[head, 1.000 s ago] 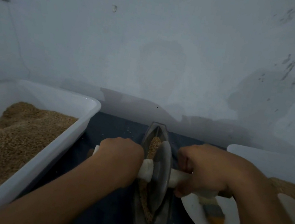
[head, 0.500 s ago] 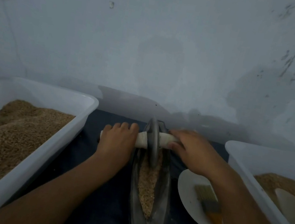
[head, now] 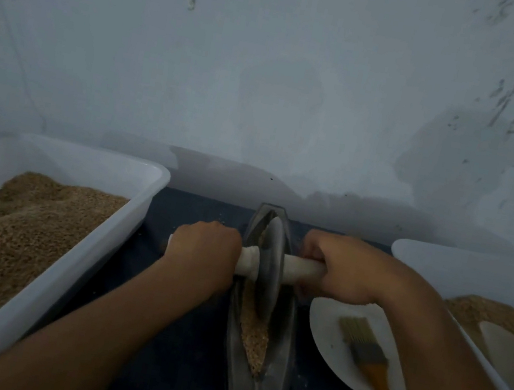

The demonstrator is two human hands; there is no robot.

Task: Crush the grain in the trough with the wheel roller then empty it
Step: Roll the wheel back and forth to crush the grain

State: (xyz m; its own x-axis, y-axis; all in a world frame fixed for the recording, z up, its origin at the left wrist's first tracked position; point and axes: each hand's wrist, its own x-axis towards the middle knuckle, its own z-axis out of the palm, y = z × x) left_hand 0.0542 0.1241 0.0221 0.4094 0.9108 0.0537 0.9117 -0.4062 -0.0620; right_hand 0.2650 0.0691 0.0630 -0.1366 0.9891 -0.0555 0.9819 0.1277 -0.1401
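Note:
A dark metal boat-shaped trough (head: 279, 363) lies lengthwise on the dark blue mat, with brown grain (head: 253, 335) along its groove. The grey wheel roller (head: 270, 266) stands upright in the trough, near its middle, on a white cross handle (head: 299, 267). My left hand (head: 204, 254) grips the left end of the handle. My right hand (head: 341, 271) grips the right end. Both fists are closed round the handle, one on each side of the wheel.
A large white tub (head: 71, 265) heaped with grain stands at the left. At the right stands another white tub (head: 462, 269) with grain and a scoop (head: 508, 356). A white plate (head: 326, 337) carrying an orange-handled brush (head: 371, 356) lies beside the trough. A pale wall rises close behind.
The wheel rolled from the trough's middle to its far end, then came back towards me to the middle. Both hands stayed on the handle throughout.

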